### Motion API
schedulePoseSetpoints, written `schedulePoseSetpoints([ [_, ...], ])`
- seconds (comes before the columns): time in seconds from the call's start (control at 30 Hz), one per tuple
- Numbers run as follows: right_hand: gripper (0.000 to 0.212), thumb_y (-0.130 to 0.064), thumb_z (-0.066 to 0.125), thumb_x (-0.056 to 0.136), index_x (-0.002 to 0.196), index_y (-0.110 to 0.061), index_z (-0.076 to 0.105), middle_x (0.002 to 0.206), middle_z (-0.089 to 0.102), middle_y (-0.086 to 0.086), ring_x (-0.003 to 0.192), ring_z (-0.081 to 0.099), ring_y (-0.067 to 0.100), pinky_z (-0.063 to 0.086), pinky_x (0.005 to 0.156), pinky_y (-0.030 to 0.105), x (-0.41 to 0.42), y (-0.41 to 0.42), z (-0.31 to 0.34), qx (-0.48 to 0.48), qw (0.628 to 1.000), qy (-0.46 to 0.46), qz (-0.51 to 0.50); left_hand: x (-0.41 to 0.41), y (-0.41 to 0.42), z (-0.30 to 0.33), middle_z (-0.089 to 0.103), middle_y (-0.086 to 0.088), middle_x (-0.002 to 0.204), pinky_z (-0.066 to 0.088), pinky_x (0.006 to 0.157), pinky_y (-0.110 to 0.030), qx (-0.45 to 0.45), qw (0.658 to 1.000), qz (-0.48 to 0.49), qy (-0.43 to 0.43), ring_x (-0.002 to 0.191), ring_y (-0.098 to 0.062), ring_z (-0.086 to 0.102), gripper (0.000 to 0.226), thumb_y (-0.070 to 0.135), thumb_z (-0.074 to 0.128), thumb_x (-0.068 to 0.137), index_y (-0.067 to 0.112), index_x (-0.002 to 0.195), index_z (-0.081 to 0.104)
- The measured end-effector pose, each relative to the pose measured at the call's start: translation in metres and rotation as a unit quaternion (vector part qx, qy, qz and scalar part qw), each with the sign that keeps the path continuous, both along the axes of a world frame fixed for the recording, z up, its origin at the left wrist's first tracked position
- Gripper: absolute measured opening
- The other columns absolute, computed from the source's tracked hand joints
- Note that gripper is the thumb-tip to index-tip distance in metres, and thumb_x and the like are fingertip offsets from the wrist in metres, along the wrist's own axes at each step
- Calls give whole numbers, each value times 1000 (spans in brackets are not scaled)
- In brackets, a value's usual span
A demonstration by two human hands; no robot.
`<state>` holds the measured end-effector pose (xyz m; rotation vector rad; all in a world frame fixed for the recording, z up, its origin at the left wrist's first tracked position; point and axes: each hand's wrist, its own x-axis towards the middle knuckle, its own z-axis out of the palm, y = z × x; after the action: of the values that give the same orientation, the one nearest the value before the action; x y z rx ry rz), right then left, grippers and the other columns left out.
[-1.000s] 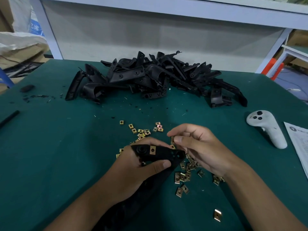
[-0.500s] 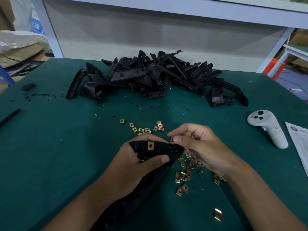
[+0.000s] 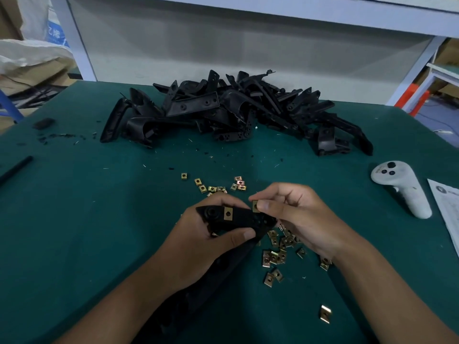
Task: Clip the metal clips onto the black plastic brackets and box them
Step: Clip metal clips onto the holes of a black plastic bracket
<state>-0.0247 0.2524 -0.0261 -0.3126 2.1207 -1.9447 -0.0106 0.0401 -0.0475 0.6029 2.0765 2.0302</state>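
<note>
My left hand (image 3: 206,247) grips a long black plastic bracket (image 3: 246,220) near its upper end; the rest of the bracket runs down under my forearm. One brass metal clip (image 3: 228,213) sits clipped on the bracket's top edge. My right hand (image 3: 298,219) pinches a second metal clip (image 3: 255,206) between thumb and forefinger, held against the bracket's top edge just right of the first. Loose clips (image 3: 275,256) lie scattered on the green table below my right hand, and more loose clips (image 3: 216,186) lie beyond my hands.
A big pile of black brackets (image 3: 236,112) covers the far middle of the green table (image 3: 74,219). A white controller (image 3: 402,189) and a printed sheet (image 3: 447,209) lie at the right. A black rod (image 3: 15,170) lies at the left edge, with black shavings near it.
Both hands and the bracket have risen slightly away from me. The right hand has brought its clip closer to the bracket's top edge.
</note>
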Motion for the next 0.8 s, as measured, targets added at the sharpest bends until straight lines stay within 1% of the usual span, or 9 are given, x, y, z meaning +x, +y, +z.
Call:
schedulePoseSetpoints([
  [0.07, 15, -39, 76, 82, 95, -31, 80, 75, 70, -14, 77, 60, 9, 44, 78, 33, -2, 1, -3, 5, 1000, 1, 0, -1, 0, -2, 72, 9, 90, 51, 78, -17, -4, 1000, 10, 6, 88, -8, 68, 22, 23, 83, 80, 31, 96, 70],
  [0.13, 18, -42, 75, 79, 93, -32, 79, 78, 71, -13, 78, 63, 6, 47, 74, 25, -1, 3, -7, 8, 1000, 8, -2, 0, 1, -6, 73, 9, 93, 51, 80, -17, 4, 1000, 16, 4, 90, -8, 69, 28, 23, 86, 78, 33, 98, 70],
  [0.17, 21, -44, 75, 76, 92, -32, 79, 79, 72, -12, 79, 63, 7, 47, 74, 25, 0, 2, -6, 3, 1000, 10, -3, 0, 1, -4, 73, 10, 93, 50, 79, -15, 3, 1000, 18, 8, 90, -7, 69, 29, 24, 86, 76, 34, 99, 70],
  [0.27, 13, -35, 77, 77, 88, -28, 80, 82, 73, -5, 82, 62, 15, 44, 77, 35, -1, 1, -1, 4, 1000, 3, -13, -1, 1, -2, 74, 13, 93, 49, 78, -11, -17, 1000, 16, 6, 90, -2, 69, 33, 14, 85, 80, 35, 100, 70],
  [0.33, 9, -25, 73, 80, 86, -28, 80, 80, 72, -3, 81, 61, 17, 43, 78, 37, 0, 1, 1, -2, 1000, -2, -11, -1, -1, -1, 74, 13, 94, 49, 79, -12, -36, 999, 23, 7, 91, -3, 70, 33, 13, 83, 81, 36, 100, 70],
  [0.47, 11, -23, 72, 81, 85, -29, 80, 78, 72, -5, 78, 63, 12, 47, 73, 26, 3, -1, 2, -4, 1000, -2, -4, 2, 0, 0, 75, 14, 94, 49, 77, -9, -50, 998, 31, 21, 89, -1, 69, 34, 15, 84, 80, 38, 102, 69],
  [0.57, 8, -22, 75, 82, 86, -28, 79, 79, 74, -5, 78, 68, 8, 51, 71, 17, 2, 0, 0, -17, 1000, 7, -13, 1, -1, 0, 75, 10, 95, 52, 81, -15, -29, 999, 31, 3, 91, -6, 71, 41, 16, 84, 80, 42, 108, 68],
  [0.63, 6, -24, 77, 82, 86, -28, 78, 79, 75, -6, 78, 70, 6, 51, 71, 15, 2, -1, 0, -14, 1000, 23, -15, 1, -3, 0, 76, 8, 98, 53, 86, -19, -24, 999, 23, -4, 96, -10, 71, 47, 16, 84, 81, 43, 116, 67],
  [0.8, 5, -25, 75, 84, 86, -29, 78, 80, 75, -7, 79, 70, 4, 51, 73, 14, 2, -2, 1, 13, 999, 43, -24, 1, -2, 4, 76, 12, 105, 50, 85, -10, -18, 999, 28, 10, 101, -3, 70, 48, 10, 83, 82, 40, 117, 71],
])
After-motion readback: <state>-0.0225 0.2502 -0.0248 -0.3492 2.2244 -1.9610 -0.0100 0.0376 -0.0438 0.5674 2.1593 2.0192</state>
